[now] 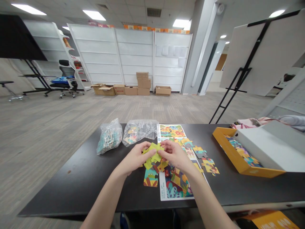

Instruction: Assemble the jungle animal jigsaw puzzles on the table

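Note:
Both hands meet over the middle of the dark table, holding yellow-green jigsaw puzzle pieces (156, 152) between thumbs and fingers. My left hand (135, 157) grips them from the left and my right hand (175, 154) from the right. Whether the pieces are joined I cannot tell. Below the hands lie more loose pieces, among them a teal and yellow puzzle piece (150, 178). A printed puzzle sheet (175, 190) lies partly under my right hand and forearm. To its right rest a grey and teal piece (200, 152) and a yellow piece (210, 166).
Left of the hands stands a clear bag of puzzle pieces (109, 136), beside another plastic bag (140, 130). An open orange box (238, 156) with a white lid sits on the right of the black table (81, 181). Cardboard boxes (143, 84) line the far wall.

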A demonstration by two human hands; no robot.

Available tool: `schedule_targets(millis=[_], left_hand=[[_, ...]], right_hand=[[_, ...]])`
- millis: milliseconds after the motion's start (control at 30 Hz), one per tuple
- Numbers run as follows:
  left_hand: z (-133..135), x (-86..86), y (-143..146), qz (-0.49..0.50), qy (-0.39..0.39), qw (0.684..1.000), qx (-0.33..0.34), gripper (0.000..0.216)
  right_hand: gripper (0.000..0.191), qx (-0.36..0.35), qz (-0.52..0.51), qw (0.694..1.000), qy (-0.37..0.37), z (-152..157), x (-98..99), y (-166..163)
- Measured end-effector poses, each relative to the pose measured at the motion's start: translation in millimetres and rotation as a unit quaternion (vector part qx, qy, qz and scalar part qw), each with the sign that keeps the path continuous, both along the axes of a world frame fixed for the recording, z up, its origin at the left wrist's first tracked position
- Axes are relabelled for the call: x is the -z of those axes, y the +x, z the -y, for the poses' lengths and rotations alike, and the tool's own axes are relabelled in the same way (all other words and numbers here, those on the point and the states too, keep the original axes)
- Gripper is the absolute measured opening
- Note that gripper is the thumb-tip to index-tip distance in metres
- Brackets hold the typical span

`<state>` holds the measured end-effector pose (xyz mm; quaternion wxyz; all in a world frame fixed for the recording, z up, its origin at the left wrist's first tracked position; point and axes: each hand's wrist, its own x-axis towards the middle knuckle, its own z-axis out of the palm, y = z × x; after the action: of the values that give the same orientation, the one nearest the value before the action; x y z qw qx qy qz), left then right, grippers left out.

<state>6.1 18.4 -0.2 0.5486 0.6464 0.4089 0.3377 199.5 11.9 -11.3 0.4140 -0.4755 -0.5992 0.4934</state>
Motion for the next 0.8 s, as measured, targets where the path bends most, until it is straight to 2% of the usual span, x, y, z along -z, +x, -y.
schedule_targets(millis=[67, 133, 267, 367, 467, 567, 700, 800], left_hand=[[1.6, -3.0, -2.6, 0.021, -0.003, 0.999, 0.036, 0.044], [1.2, -3.3, -4.6, 0.025, 0.007, 0.999, 0.036, 0.049], [-4.5, 1.4, -8.8, -0.039, 0.048, 0.998, -0.03, 0.046], [-7.3, 4.0, -12.7, -0.107, 0.117, 0.984, -0.085, 0.032], [-4.6, 4.0, -14.6, -0.172, 0.198, 0.955, -0.135, 0.021], [2.3, 5.7, -14.5, -0.236, 0.272, 0.92, -0.153, 0.018], [11.4, 13.7, -14.9, -0.27, 0.343, 0.895, -0.091, 0.02], [16.4, 19.0, -17.3, -0.271, 0.39, 0.879, -0.046, 0.025]], right_hand=[[0.03, 0.011, 0.006, 1.0, 0.009, -1.8, -2.7, 4.9], [0.026, 0.026, 0.016, 0.999, 0.04, -3.3, -5.8, 10.8], [0.025, 0.101, 0.043, 0.99, 0.09, -5.5, -12.5, 30.5], [0.019, 0.126, 0.112, 0.975, 0.148, -4.5, -16.5, 48.5], [0.013, 0.064, 0.204, 0.955, 0.206, -2.1, -15.8, 61.1], [0.021, -0.014, 0.272, 0.942, 0.198, -0.3, -9.5, 67.9], [0.033, -0.051, 0.31, 0.936, 0.158, 3.7, -3.0, 74.8], [0.031, -0.058, 0.319, 0.935, 0.147, 7.1, -4.8, 78.1]])
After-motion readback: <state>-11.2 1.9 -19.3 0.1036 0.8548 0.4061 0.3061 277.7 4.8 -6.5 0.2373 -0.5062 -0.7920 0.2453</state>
